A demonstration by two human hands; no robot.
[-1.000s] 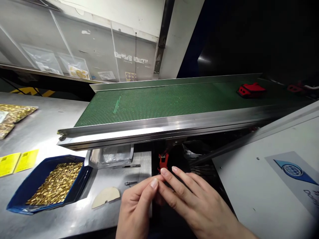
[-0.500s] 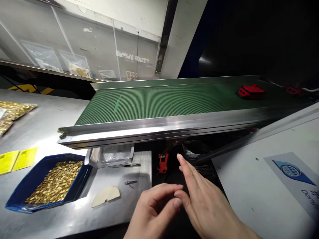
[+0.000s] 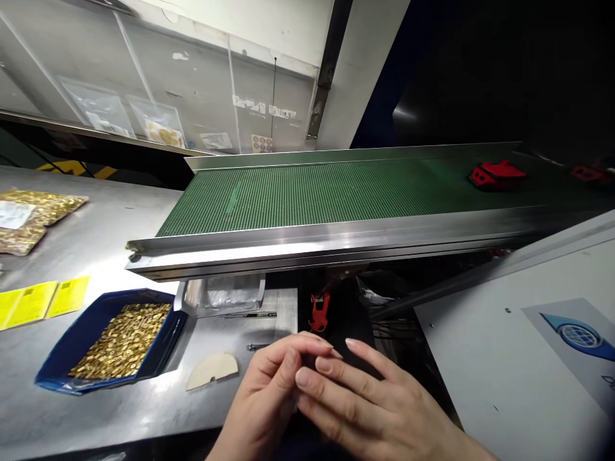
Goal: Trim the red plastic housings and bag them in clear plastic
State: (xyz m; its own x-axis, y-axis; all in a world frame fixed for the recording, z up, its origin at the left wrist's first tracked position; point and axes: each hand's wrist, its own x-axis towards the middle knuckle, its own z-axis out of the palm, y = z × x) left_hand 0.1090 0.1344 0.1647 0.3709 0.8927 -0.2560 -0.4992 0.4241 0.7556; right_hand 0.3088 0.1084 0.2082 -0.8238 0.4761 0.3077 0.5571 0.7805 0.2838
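Near the bottom centre, my left hand [image 3: 269,384] has its fingers curved with the thumb close to them, and no object shows in it. Beside it on the right, my right hand [image 3: 369,397] has its fingers spread and bent, the fingertips touching or overlapping my left hand. Both hands are in front of the table's right edge, below the green conveyor belt [image 3: 307,195]. A small metal tool [image 3: 257,347] lies just beyond my left hand. The half-round cream piece [image 3: 213,371] is to the left of that hand.
A blue bin [image 3: 57,352] holds small brass parts [image 3: 122,342]. Yellow labels [image 3: 33,302] and a bag of brass parts [image 3: 62,208] lie left. Red-and-black items [image 3: 500,174] sit on the belt. A red tool [image 3: 319,312] hangs below it. A white panel [image 3: 480,339] stands right.
My right hand has turned and its fingers have come down onto my left hand, which has moved slightly left. The surroundings have shifted a little rightward in view.
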